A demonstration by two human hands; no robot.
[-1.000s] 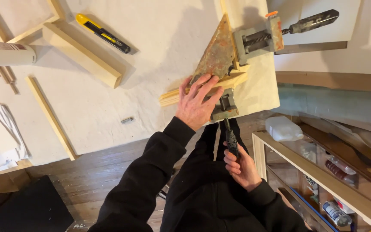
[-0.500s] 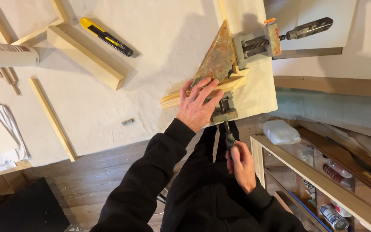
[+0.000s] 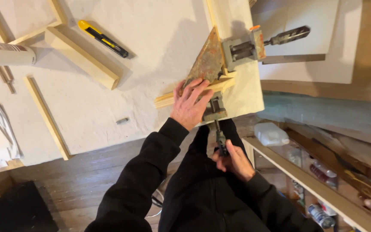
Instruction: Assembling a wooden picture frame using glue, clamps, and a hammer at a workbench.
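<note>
A rusty triangular corner clamp (image 3: pixel 207 60) sits at the table's near right corner, holding two light wooden strips (image 3: pixel 181 95) at an angle. My left hand (image 3: pixel 190 105) lies flat on the near strip and the clamp's lower edge, fingers spread. My right hand (image 3: pixel 232 160) is below the table edge, closed around the dark handle of the clamp's near screw (image 3: pixel 219 136). A second screw with a dark handle (image 3: pixel 286 36) sticks out to the right of the clamp.
On the white table (image 3: pixel 151 51) lie a yellow and black utility knife (image 3: pixel 103 38), a thick wooden bar (image 3: pixel 82 57), a thin wooden strip (image 3: pixel 46 116) and a small grey piece (image 3: pixel 123 121). A shelf (image 3: pixel 318 180) with bottles stands at the right.
The view has shifted slightly. My right hand has turned on the screw handle and moved a little lower. My left hand stays pressed on the strip.
</note>
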